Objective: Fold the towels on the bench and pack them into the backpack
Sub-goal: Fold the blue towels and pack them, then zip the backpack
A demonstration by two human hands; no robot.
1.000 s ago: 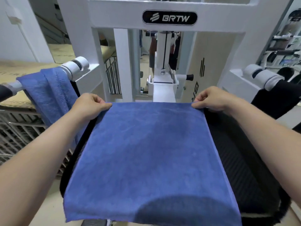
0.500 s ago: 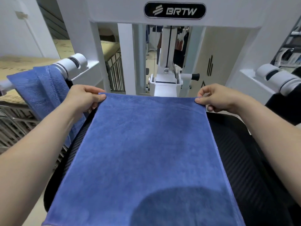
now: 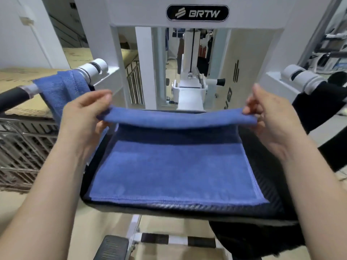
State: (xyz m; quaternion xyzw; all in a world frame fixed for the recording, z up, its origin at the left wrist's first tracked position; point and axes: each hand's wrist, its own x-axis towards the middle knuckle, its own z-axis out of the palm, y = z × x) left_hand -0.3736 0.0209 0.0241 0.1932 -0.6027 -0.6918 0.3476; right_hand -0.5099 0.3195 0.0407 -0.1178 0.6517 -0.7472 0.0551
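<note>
The blue towel lay on the black bench pad, its near hem flat and straight. Its far edge was raised and curled over, sagging a little in the middle. The left hand and the right hand each pinched one far corner between thumb and curled fingers.

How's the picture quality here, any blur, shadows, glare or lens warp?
Head view: soft even light, no glare; the towel, lifted at its far edge, throws a dark shadow band on itself; the right hand is motion-blurred at the fingertips; the wide lens slants the white frame's posts.
</note>
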